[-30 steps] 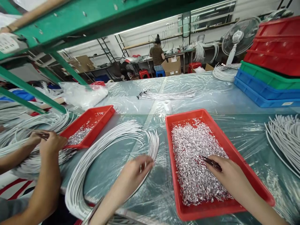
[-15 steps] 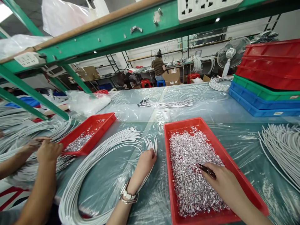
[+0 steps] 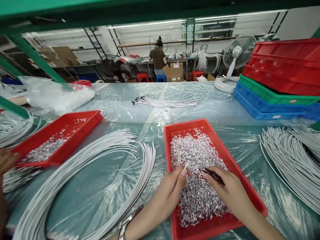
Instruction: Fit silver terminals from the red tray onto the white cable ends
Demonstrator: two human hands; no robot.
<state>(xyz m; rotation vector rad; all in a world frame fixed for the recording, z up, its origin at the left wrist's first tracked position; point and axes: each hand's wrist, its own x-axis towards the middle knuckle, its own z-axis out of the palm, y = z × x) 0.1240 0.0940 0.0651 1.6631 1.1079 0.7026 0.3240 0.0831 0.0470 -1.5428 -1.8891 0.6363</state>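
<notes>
My left hand [image 3: 171, 190], with a bracelet at the wrist, pinches the white tip of a cable [image 3: 186, 165] between thumb and finger. It is above the left part of a red tray [image 3: 217, 230]. Small shiny metal pieces [image 3: 197, 200] cover most of the tray's floor. Dark tweezers [image 3: 214, 175] are gripped in my right hand [image 3: 231, 190], their points toward the cable tip and close over the pieces. Whether the tweezers hold a piece is too small to tell. To the left lies a large loop of white cables [image 3: 65, 171].
Another person's hand [image 3: 7, 161] is at the left edge, by a second red tray [image 3: 92, 125]. More white cables [image 3: 287, 166] lie at right, below stacked trays [image 3: 282, 70]. A cable bundle [image 3: 167, 101] and white roll [image 3: 167, 114] lie farther back; a green beam [image 3: 125, 20] crosses above.
My left hand has moved right from the cable ends to above the red tray, now with one cable tip pinched. My right hand keeps the tweezers over the pieces. The view has shifted.
</notes>
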